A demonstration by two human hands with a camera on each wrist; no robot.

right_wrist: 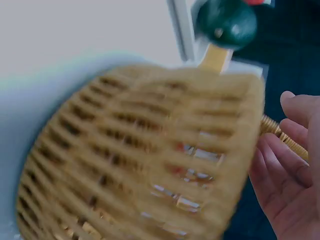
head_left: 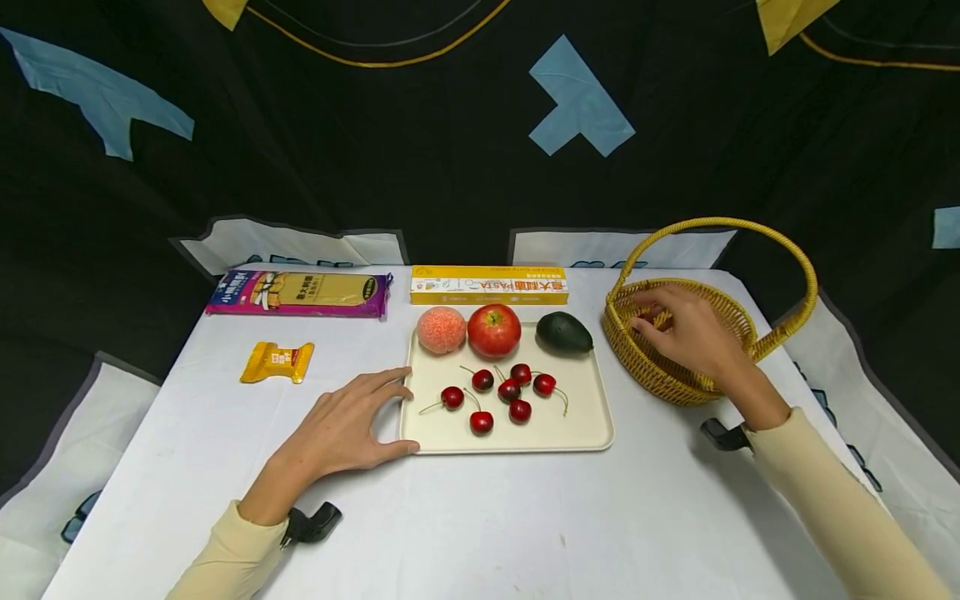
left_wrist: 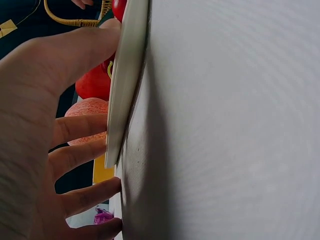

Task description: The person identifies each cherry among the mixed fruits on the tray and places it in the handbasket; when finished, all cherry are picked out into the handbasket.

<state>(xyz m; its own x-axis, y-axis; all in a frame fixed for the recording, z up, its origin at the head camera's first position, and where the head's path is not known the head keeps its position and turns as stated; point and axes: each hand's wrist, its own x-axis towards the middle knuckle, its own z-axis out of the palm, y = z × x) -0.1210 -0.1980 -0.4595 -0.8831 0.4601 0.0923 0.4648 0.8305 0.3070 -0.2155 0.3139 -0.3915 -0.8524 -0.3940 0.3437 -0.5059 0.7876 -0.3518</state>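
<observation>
My left hand (head_left: 339, 425) touches the left side of a cream tray (head_left: 573, 429), its fingers spread along the edge. In the left wrist view the thumb (left_wrist: 82, 52) reaches over the tray's rim. Several red cherries (head_left: 509, 390) with stems lie on the tray, in front of a pink peach-like fruit (head_left: 441, 330), a red apple (head_left: 494, 331) and a dark green avocado (head_left: 564, 332). My right hand (head_left: 693, 333) is over the opening of a yellow wicker basket (head_left: 637, 367), fingers loosely bent, with nothing visible between them. The basket's inside is partly hidden by this hand.
A yellow pasta box (head_left: 489, 286) stands behind the tray. Left of it lies a purple pasta packet (head_left: 307, 293), with a small yellow wrapped snack (head_left: 277, 362) nearer the front. The basket's tall handle (head_left: 806, 275) arches up at the right. Dark cloth hangs behind the table.
</observation>
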